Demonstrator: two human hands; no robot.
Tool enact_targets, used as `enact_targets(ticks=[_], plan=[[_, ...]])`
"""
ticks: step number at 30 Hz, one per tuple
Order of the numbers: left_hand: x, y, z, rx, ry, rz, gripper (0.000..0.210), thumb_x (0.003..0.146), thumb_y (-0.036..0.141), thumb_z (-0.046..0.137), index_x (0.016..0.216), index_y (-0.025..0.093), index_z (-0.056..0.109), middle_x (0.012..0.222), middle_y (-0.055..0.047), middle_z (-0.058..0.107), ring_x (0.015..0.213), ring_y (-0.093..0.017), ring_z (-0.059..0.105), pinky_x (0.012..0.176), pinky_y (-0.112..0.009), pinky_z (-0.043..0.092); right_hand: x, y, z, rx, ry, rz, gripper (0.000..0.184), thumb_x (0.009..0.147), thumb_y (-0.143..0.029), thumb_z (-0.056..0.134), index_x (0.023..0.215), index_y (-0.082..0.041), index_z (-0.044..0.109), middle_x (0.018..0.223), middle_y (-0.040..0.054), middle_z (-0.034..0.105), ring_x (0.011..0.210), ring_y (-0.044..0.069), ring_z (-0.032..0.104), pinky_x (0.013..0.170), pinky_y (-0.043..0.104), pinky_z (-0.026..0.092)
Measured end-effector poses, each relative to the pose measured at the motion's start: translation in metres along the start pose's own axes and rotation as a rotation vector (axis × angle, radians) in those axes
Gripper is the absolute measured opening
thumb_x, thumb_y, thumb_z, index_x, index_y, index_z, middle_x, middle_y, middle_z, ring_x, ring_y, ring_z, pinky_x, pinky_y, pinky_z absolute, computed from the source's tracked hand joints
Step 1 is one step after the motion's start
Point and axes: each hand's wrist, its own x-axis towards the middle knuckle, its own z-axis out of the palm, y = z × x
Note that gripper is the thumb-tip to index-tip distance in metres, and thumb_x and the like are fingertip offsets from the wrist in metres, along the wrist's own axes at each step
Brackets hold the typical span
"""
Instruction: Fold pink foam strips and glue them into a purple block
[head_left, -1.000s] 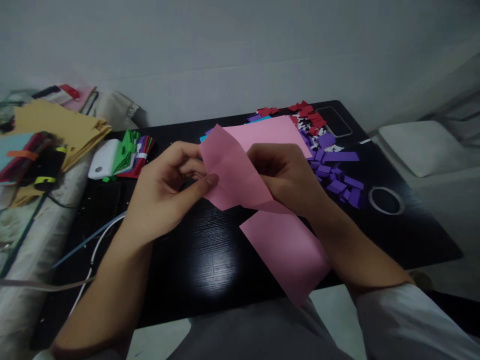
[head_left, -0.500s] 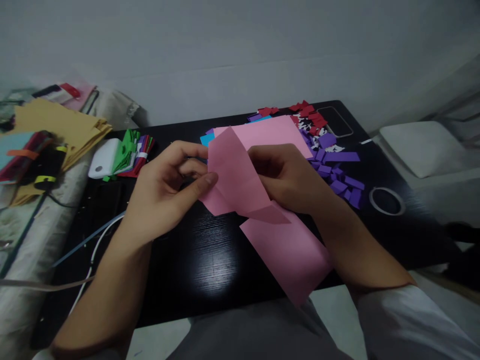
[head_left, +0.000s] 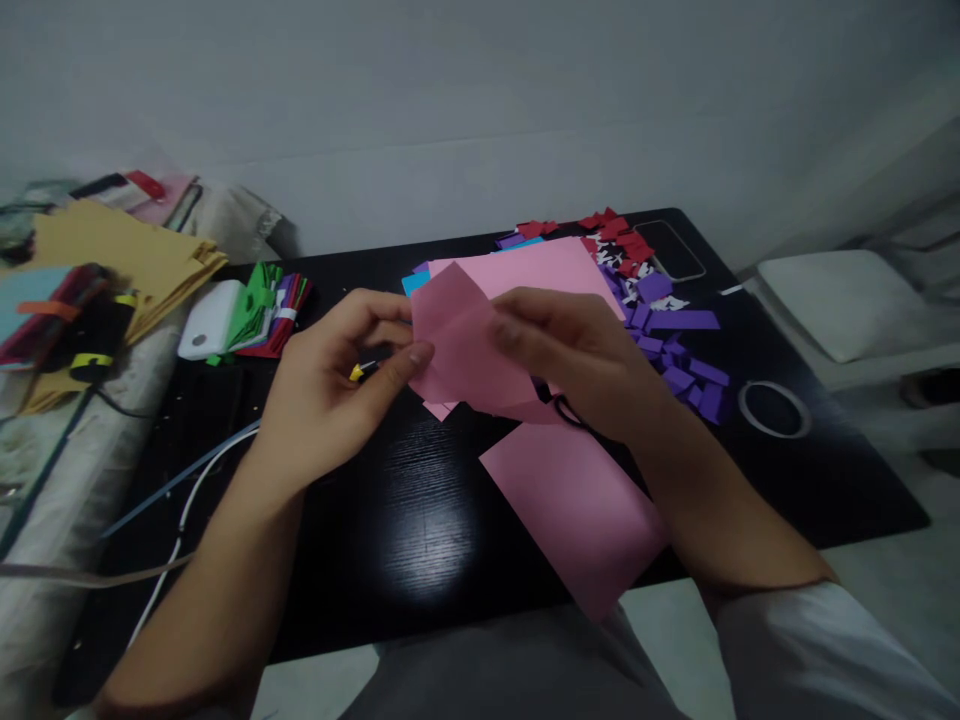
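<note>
Right hand, thumb now in front of pink paper

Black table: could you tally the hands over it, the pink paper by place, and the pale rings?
Hands: 2 (left hand, right hand)
Pink paper, by place: 3 (held piece, near-edge sheet, paper behind the hands)
Pale rings: 1 (ring at right)
Total: 6

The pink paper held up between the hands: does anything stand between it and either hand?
Nothing visible does. The left hand pinches the pink paper at its left edge, and the right hand has its thumb over the right side. A dark loop, too unclear to name, shows by the right hand.
</note>
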Motion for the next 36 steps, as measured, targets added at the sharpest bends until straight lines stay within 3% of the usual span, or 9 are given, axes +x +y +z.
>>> enact_targets(ticks=[6,9,13,15,19,24,30,32,36], plan=[[0.003,0.003,-0.001,0.176,0.03,0.134,0.016,0.092,0.02,0.077,0.106,0.028,0.076,0.1,0.001,0.078,0.092,-0.02,0.074,0.086,-0.037,0.058,-0.004,0.005,0.008,-0.2,0.11,-0.189,0.006,0.091,-0.022,0.076,0.096,-0.02,0.078,0.087,-0.0002,0.077,0.076,0.014,0.068,0.071,0.027,0.055],[0.007,0.004,-0.002,0.265,0.083,0.3,0.019,0.087,0.014,0.081,0.099,0.029,0.079,0.104,0.0,0.077,0.099,-0.021,0.071,0.091,-0.04,0.056,-0.004,0.006,0.006,-0.271,0.111,-0.297,0.015,0.091,-0.012,0.069,0.096,-0.022,0.08,0.091,0.0006,0.079,0.083,0.016,0.072,0.079,0.029,0.057],[0.007,0.002,-0.001,0.305,0.284,0.403,0.018,0.084,0.014,0.084,0.09,0.032,0.082,0.087,0.001,0.07,0.083,-0.016,0.063,0.073,-0.035,0.05,-0.004,0.001,0.0,-0.256,-0.032,-0.422,0.011,0.086,-0.024,0.081,0.097,-0.024,0.081,0.111,0.0048,0.08,0.111,0.024,0.072,0.101,0.04,0.056],[0.005,0.003,-0.001,0.274,0.278,0.388,0.017,0.088,0.016,0.08,0.092,0.032,0.082,0.084,0.003,0.072,0.077,-0.015,0.062,0.069,-0.036,0.049,-0.003,-0.001,-0.002,-0.197,-0.005,-0.372,0.015,0.087,-0.039,0.082,0.094,-0.026,0.08,0.121,0.0056,0.077,0.124,0.028,0.067,0.111,0.045,0.052],[0.001,0.006,-0.001,0.215,0.202,0.362,0.02,0.094,0.017,0.075,0.099,0.035,0.082,0.092,0.004,0.077,0.088,-0.019,0.068,0.08,-0.041,0.055,0.004,0.003,-0.004,0.034,0.287,-0.042,0.03,0.087,-0.045,0.083,0.11,-0.028,0.073,0.136,0.0059,0.07,0.137,0.027,0.061,0.114,0.045,0.051],[-0.001,0.008,-0.001,0.201,0.149,0.324,0.019,0.095,0.022,0.076,0.099,0.039,0.082,0.096,0.003,0.079,0.093,-0.019,0.072,0.086,-0.04,0.058,0.01,0.013,-0.004,0.458,-0.052,0.321,0.066,0.067,-0.041,0.098,0.124,-0.025,0.069,0.114,0.008,0.082,0.107,0.03,0.078,0.09,0.044,0.065],[0.0,0.011,0.002,0.146,0.165,0.244,0.02,0.097,0.017,0.073,0.1,0.035,0.081,0.099,0.004,0.079,0.095,-0.017,0.072,0.088,-0.035,0.059,0.01,0.013,-0.005,0.502,-0.071,0.294,0.053,0.062,-0.031,0.101,0.109,-0.021,0.079,0.111,0.0067,0.083,0.107,0.029,0.079,0.093,0.043,0.067],[0.001,0.011,0.0,-0.003,0.185,0.109,0.02,0.098,0.02,0.071,0.111,0.033,0.08,0.102,0.002,0.08,0.093,-0.017,0.073,0.086,-0.034,0.06,0.01,0.011,-0.005,0.455,-0.012,0.262,0.048,0.062,-0.032,0.101,0.104,-0.021,0.081,0.109,0.0066,0.084,0.107,0.03,0.079,0.091,0.043,0.068],[0.004,0.007,-0.007,-0.211,0.017,-0.168,0.022,0.099,0.034,0.071,0.118,0.027,0.079,0.1,-0.003,0.079,0.087,-0.018,0.072,0.08,-0.031,0.059,0.008,0.007,-0.006,0.4,0.052,0.237,0.042,0.067,-0.03,0.099,0.104,-0.02,0.082,0.109,0.0056,0.084,0.108,0.028,0.078,0.089,0.037,0.068]])
